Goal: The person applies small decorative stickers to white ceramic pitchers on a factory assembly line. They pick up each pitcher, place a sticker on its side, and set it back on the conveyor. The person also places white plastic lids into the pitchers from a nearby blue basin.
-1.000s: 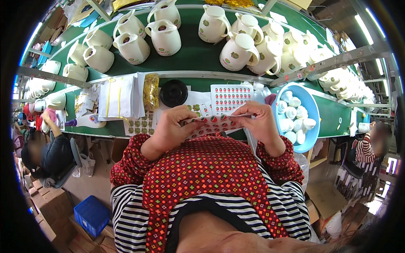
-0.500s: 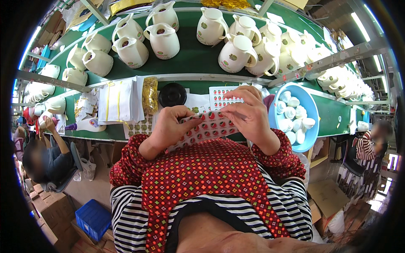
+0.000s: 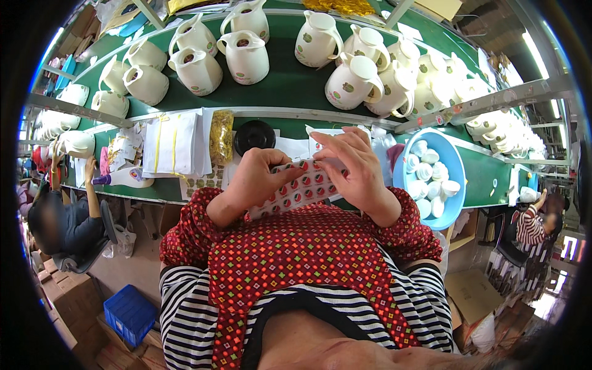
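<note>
My left hand (image 3: 253,182) pinches the left end of a sheet of red-and-green stickers (image 3: 295,195) between thumb and fingers. The sheet is held slightly bent above my patterned red apron, close to the bench edge. At its upper right edge, the thumb and forefinger of my right hand (image 3: 361,176) are closed, with the other fingers raised. Whether a single sticker is between those fingertips is too small to tell. Behind my right hand, partly hidden, another sticker sheet (image 3: 316,147) lies on the bench.
Cream jugs (image 3: 245,58) stand in groups on a green shelf. A blue basin (image 3: 459,185) of white lids is at the right. Left of centre are papers (image 3: 176,145), a gold-coloured bundle (image 3: 221,139) and a black round dish (image 3: 254,137). People work at both sides.
My right hand has shifted slightly left and down along the sheet's upper edge, its fingers more upright. The person at the left now reaches up to a jug.
</note>
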`<state>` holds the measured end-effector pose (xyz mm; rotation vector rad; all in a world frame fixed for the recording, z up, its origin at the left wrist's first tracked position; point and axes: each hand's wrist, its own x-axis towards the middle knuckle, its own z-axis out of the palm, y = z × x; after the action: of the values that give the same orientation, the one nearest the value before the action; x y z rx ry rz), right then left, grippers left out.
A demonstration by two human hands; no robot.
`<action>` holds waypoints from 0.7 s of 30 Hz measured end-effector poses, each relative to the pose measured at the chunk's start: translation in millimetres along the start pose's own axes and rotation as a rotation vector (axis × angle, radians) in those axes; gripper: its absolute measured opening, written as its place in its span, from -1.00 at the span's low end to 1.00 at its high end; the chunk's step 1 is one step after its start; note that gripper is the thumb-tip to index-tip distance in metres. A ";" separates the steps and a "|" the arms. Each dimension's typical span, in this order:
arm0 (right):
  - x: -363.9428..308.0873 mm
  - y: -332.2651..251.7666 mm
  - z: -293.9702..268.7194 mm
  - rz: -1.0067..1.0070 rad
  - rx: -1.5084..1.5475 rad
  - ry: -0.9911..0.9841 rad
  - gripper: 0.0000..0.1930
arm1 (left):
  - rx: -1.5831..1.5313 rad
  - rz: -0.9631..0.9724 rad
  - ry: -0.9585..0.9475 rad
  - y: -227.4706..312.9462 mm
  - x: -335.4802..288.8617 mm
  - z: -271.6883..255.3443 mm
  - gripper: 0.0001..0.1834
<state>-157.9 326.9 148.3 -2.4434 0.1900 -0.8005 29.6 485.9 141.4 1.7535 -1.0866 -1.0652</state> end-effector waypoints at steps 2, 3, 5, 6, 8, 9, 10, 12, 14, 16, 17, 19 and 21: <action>1.7 -1.9 0.6 -0.065 0.053 0.019 -0.31 | -0.074 0.012 -0.036 -7.3 5.2 -3.9 -0.77; 2.3 -3.6 0.3 -0.097 0.080 0.029 -0.31 | -0.075 -0.020 -0.039 -9.0 7.4 -6.2 -0.77; 3.0 -10.0 -4.2 -0.062 0.133 0.043 -0.28 | -0.075 -0.079 -0.047 -11.6 12.3 -9.5 -0.77; 4.5 -12.0 -5.9 -0.044 0.160 0.049 -0.26 | -0.077 -0.093 -0.057 -10.4 13.3 -10.4 -0.77; 12.0 -12.4 -2.4 0.003 0.111 0.016 -0.22 | -0.079 -0.121 -0.084 -5.6 16.4 -9.6 -0.76; 15.9 -11.9 0.6 0.027 0.087 -0.002 -0.21 | -0.088 -0.116 -0.083 -5.8 18.1 -7.5 -0.75; 16.2 -9.6 5.4 0.054 0.133 -0.026 -0.22 | -0.095 -0.111 -0.082 -6.2 19.0 -5.3 -0.74; 10.8 0.9 18.8 0.108 0.227 -0.074 -0.25 | -0.081 -0.084 -0.086 -8.4 22.1 -4.4 -0.72; 6.7 10.0 26.3 0.032 0.174 -0.040 -0.17 | -0.041 -0.044 -0.096 -13.9 28.5 -6.2 -0.71; 7.2 16.2 33.9 -0.039 0.119 0.014 -0.16 | -0.157 -0.113 -0.136 -20.6 35.7 -8.6 -0.72; 6.6 16.4 36.9 0.015 0.140 0.010 -0.15 | -0.212 -0.148 -0.152 -25.4 40.0 -10.7 -0.72; 0.7 12.1 39.3 0.122 0.183 0.002 -0.13 | -0.257 -0.157 -0.208 -41.4 52.5 -9.6 -0.75; 1.4 8.6 39.6 0.265 0.240 0.044 -0.15 | -0.270 -0.166 -0.247 -59.7 67.4 -10.6 -0.78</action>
<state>-133.4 337.8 117.9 -2.1219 0.4016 -0.7144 73.6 444.0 74.2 1.5438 -0.9024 -1.4890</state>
